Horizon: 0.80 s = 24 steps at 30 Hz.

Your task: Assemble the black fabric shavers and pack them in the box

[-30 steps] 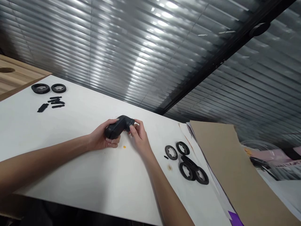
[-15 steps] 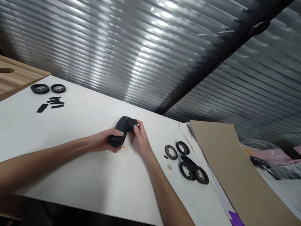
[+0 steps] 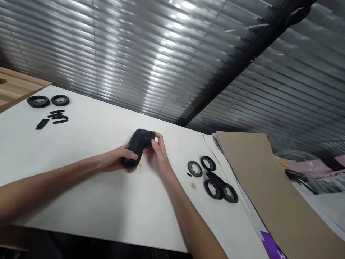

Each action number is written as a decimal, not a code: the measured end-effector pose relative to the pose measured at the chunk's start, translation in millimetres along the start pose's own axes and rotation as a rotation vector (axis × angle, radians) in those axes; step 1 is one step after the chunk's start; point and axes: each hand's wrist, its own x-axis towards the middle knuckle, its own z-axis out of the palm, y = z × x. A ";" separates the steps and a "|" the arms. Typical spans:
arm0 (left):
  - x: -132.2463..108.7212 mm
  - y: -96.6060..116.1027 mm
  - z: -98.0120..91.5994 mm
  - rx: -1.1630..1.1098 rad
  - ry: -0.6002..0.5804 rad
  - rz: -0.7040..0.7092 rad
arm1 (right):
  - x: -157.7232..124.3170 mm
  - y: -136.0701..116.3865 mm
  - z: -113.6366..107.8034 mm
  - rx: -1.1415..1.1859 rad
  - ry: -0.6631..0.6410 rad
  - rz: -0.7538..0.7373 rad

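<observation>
A black bent, elbow-shaped part (image 3: 137, 144) stands tilted on the white table (image 3: 88, 194) in front of me. My left hand (image 3: 114, 160) is wrapped round its lower end. My right hand (image 3: 159, 153) pinches its upper end with thumb and fingers closed on it. A tiny orange speck (image 3: 140, 165) lies on the table just below the part.
Several black toothed rings (image 3: 212, 178) lie to the right of my hands. Two more rings (image 3: 48, 101) and small black strips (image 3: 54, 118) sit at the far left. A brown cardboard sheet (image 3: 269, 187) covers the right side. Metal blinds fill the background.
The black part has been turned from lying flat in my left hand to standing more upright. My right hand stays on its upper end. The view shifted slightly.
</observation>
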 end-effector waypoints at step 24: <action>-0.3 3.0 -2.2 -0.073 0.010 -0.033 | 4.6 -1.4 1.3 0.078 -0.009 0.100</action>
